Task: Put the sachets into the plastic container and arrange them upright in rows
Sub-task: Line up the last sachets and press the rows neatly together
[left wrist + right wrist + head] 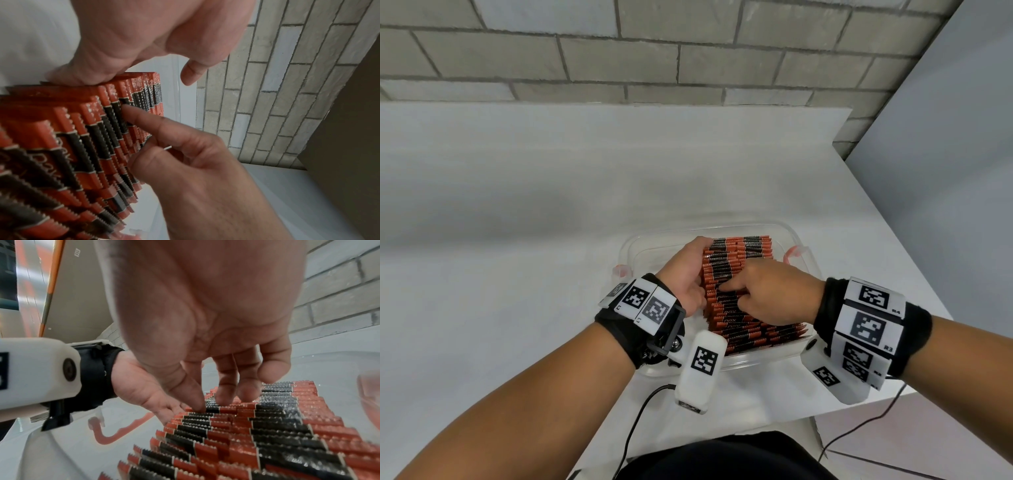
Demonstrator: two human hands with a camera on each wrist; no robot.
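Note:
Several orange-and-black sachets (pixel 743 253) stand upright in tight rows inside a clear plastic container (pixel 640 246) on the white table. My left hand (pixel 683 270) lies flat against the left side of the rows, fingers pressing the sachets' (pixel 92 146) edges. My right hand (pixel 767 291) rests on top of the rows, index finger out and touching the serrated tops. In the right wrist view my right hand's (pixel 205 313) fingertips (pixel 224 395) touch the sachet (pixel 267 426) tops, with my left hand (pixel 144 391) beside them. Neither hand holds a sachet.
The container has orange latches on its left (pixel 621 270) and right (pixel 796 251) ends. Black cables (pixel 640 411) trail over the table's near edge. A brick wall (pixel 619 51) stands behind the table; the table's right edge (pixel 893 240) runs diagonally close to the container.

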